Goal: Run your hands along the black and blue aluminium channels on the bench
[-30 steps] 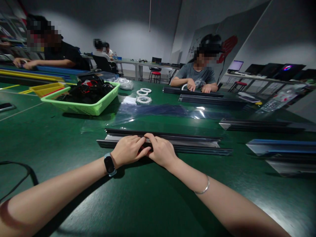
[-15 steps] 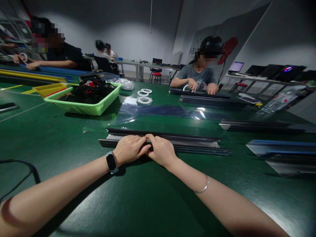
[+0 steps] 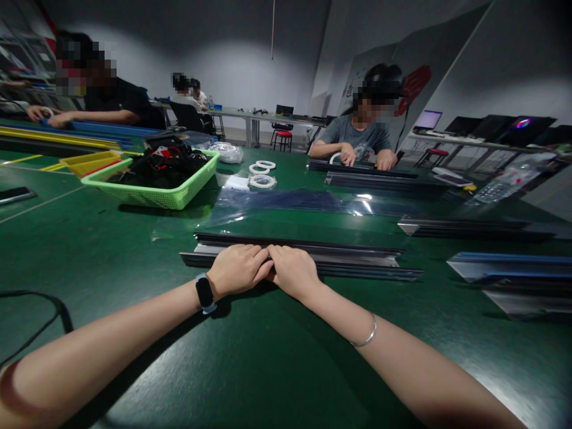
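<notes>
A long black profile (image 3: 357, 257) with a pale inner channel lies crosswise on the green table in front of me. My left hand (image 3: 239, 268), with a watch on its wrist, is closed over the profile's middle, fingers curled into the channel. Right beside it, my right hand (image 3: 292, 269) is closed on the same profile. The two hands touch at the thumbs and index fingers. My fingertips, and anything small under them, are hidden. Clear plastic film (image 3: 286, 201) lies just beyond the profile.
A green basket (image 3: 179, 196) of black items stands back left, near white tape rolls (image 3: 263, 181). More profiles (image 3: 513, 265) lie at right. A co-worker (image 3: 364, 134) across the table handles another profile; a second person (image 3: 116, 95) works at far left.
My left hand has shifted slightly right, closer against my right hand; the profile has barely moved. At far left, the other person's tape roll is lower.
</notes>
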`<action>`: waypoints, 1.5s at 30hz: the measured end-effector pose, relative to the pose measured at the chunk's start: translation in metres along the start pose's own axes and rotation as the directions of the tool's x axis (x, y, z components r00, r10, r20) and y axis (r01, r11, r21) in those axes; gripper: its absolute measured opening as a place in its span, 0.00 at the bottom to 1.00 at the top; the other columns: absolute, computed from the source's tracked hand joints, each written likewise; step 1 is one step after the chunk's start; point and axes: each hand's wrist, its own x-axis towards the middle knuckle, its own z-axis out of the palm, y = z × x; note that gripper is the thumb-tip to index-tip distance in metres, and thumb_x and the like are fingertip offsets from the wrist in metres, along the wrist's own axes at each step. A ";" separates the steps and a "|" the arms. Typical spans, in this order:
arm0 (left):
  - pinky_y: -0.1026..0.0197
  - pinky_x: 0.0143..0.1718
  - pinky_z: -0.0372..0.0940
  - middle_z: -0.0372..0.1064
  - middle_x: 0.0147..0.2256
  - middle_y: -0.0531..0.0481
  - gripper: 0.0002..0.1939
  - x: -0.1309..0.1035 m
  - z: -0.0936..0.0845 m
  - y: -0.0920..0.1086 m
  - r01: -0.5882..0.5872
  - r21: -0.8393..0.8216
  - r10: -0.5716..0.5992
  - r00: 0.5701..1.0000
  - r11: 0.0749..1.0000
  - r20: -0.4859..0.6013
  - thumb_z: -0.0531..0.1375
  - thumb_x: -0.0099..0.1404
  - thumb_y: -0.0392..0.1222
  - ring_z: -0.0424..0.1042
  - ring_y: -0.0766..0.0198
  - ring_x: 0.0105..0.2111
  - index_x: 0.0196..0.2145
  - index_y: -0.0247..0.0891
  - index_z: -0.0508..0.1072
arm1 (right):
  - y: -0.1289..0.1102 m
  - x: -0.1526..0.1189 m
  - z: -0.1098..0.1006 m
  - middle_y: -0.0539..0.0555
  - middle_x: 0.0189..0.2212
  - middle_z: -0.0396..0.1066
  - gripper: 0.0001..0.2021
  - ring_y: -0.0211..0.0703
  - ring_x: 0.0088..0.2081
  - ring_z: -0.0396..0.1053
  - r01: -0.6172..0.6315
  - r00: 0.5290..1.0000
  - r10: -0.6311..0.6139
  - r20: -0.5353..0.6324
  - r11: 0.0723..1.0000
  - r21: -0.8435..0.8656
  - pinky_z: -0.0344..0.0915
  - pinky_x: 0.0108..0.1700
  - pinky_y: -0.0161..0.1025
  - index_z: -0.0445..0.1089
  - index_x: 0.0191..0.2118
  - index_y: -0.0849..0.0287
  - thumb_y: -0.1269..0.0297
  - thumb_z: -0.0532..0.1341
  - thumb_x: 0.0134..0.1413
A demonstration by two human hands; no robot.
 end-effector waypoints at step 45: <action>0.61 0.24 0.56 0.69 0.25 0.44 0.25 -0.004 -0.005 -0.009 0.192 0.117 -0.198 0.979 0.974 0.042 0.41 0.63 0.57 0.70 0.57 0.26 0.29 0.36 0.68 | 0.018 0.004 -0.006 0.60 0.27 0.72 0.30 0.50 0.30 0.70 -0.033 0.997 0.038 0.073 0.997 -0.073 0.62 0.33 0.41 0.71 0.30 0.63 0.38 0.48 0.46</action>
